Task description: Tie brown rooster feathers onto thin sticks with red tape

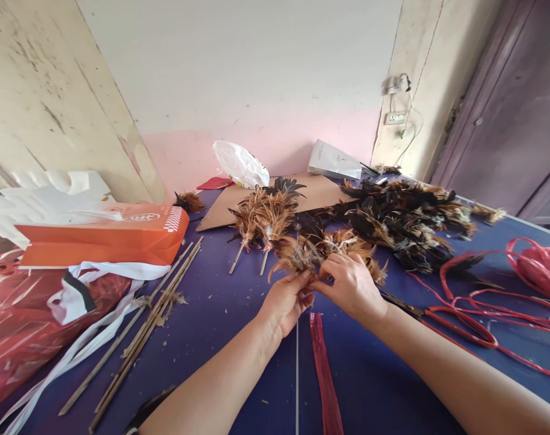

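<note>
My left hand (289,302) is closed in a pinch on the base of a small bunch of brown feathers (297,254). Close against it, my right hand (353,287) has its thumb and fingers pinched at the same base; its fingers partly hide what they grip. More brown and white feathers (341,241) lie just behind my right hand. Beyond my hands lie two feather dusters (245,223) with short stick ends. A flat red plastic strip (323,368) stretches along the table below my hands.
Red-handled scissors (465,326) and tangled red plastic ribbon (538,272) lie at right, near a heap of dark feathers (406,223). Thin sticks (148,326), an orange bag (98,238) and red plastic bags (43,326) are at left. Cardboard (220,211) lies at the back.
</note>
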Motion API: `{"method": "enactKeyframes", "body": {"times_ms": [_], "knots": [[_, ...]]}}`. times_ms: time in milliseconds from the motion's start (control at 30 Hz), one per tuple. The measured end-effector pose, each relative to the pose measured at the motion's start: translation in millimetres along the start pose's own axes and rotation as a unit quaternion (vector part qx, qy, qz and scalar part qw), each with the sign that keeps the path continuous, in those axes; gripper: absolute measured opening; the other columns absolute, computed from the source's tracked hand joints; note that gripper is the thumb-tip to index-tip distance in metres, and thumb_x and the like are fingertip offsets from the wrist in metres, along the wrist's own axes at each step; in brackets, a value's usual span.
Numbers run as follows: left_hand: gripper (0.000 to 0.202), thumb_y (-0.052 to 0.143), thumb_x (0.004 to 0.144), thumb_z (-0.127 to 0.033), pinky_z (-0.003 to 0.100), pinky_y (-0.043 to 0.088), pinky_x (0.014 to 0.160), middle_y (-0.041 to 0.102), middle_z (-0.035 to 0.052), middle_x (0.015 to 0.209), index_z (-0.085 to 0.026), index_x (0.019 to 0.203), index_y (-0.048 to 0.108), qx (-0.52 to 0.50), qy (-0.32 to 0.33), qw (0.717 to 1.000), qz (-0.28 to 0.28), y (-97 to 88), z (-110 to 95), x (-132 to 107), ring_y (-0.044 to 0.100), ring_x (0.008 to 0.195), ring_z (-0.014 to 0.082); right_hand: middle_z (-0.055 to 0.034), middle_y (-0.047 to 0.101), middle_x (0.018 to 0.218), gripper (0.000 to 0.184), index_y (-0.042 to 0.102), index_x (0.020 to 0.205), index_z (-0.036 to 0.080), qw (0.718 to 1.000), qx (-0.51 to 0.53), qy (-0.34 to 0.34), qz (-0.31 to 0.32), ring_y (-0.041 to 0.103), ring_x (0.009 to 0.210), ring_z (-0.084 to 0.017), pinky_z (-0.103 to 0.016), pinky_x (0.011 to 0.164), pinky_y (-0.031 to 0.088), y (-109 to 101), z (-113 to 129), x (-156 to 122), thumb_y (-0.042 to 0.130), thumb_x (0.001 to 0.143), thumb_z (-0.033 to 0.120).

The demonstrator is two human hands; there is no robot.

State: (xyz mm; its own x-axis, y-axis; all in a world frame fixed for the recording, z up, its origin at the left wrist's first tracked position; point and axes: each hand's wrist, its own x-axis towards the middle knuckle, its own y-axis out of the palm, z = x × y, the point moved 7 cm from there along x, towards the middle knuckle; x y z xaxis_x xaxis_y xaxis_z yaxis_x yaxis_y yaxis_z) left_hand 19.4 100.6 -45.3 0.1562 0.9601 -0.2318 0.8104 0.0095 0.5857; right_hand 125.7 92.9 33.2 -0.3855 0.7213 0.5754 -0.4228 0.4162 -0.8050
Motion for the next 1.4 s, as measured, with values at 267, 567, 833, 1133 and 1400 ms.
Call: {"method": "enactKeyframes", "body": {"times_ms": [267, 567, 833, 1133, 1400], "knots": [[0.029, 0.07, 0.059, -0.037, 0.021, 0.041, 0.057, 0.064, 0.0059, 0.072, -0.012, 0.072, 0.065, 0.118, 0.088, 0.989, 0.006, -0.1, -14.4, 0.5, 0.056, 0.062, 0.0116, -0.0028, 0.06, 0.074, 0.025, 0.06, 0.072, 0.018, 0.987, 0.142, 0.07, 0.029, 0.055, 0.07, -0.016, -0.028, 0.066, 0.037, 5.1, -16.9, 3.7, 0.062, 0.066, 0.043], [0.033, 0.051, 0.075, -0.042, 0.022, 0.039, 0.053, 0.057, 0.0015, 0.057, -0.014, 0.06, 0.061, 0.346, 0.224, 0.902, 0.132, 25.1, -28.0, -14.8, 0.05, 0.056, 0.0116, 0.0006, 0.063, 0.06, 0.009, 0.062, 0.067, 0.016, 0.891, 0.422, 0.125, 0.109, 0.057, 0.057, -0.013, -0.022, 0.054, 0.043, 12.8, -9.4, 3.9, 0.054, 0.067, 0.019], [0.022, 0.049, 0.078, -0.034, 0.022, 0.041, 0.053, 0.053, 0.0007, 0.065, -0.017, 0.07, 0.061, 0.41, 0.283, 0.857, 0.129, 29.1, -30.8, -15.3, 0.048, 0.054, 0.0111, -0.0018, 0.063, 0.064, 0.016, 0.063, 0.071, 0.015, 0.912, 0.377, 0.161, 0.019, 0.055, 0.06, -0.014, -0.022, 0.054, 0.043, 6.4, -15.9, 1.8, 0.057, 0.068, 0.029], [0.015, 0.054, 0.074, -0.025, 0.026, 0.04, 0.074, 0.063, 0.0038, 0.077, -0.023, 0.076, 0.069, 0.461, 0.335, 0.811, 0.135, 38.8, -47.7, -26.2, 0.055, 0.078, 0.0196, -0.0011, 0.064, 0.069, 0.018, 0.066, 0.078, 0.015, 0.915, 0.376, 0.143, 0.026, 0.056, 0.066, -0.015, -0.023, 0.058, 0.044, 6.8, -12.6, 2.6, 0.059, 0.068, 0.028], [0.013, 0.064, 0.065, -0.026, 0.023, 0.038, 0.057, 0.059, 0.0009, 0.061, -0.018, 0.073, 0.07, 0.341, 0.165, 0.919, 0.109, 22.4, -27.6, -10.0, 0.048, 0.055, 0.0111, -0.0024, 0.068, 0.077, 0.02, 0.065, 0.083, 0.016, 0.889, 0.421, 0.174, 0.047, 0.061, 0.074, -0.018, -0.026, 0.066, 0.048, 14.6, -17.1, 2.1, 0.061, 0.067, 0.028]]}}
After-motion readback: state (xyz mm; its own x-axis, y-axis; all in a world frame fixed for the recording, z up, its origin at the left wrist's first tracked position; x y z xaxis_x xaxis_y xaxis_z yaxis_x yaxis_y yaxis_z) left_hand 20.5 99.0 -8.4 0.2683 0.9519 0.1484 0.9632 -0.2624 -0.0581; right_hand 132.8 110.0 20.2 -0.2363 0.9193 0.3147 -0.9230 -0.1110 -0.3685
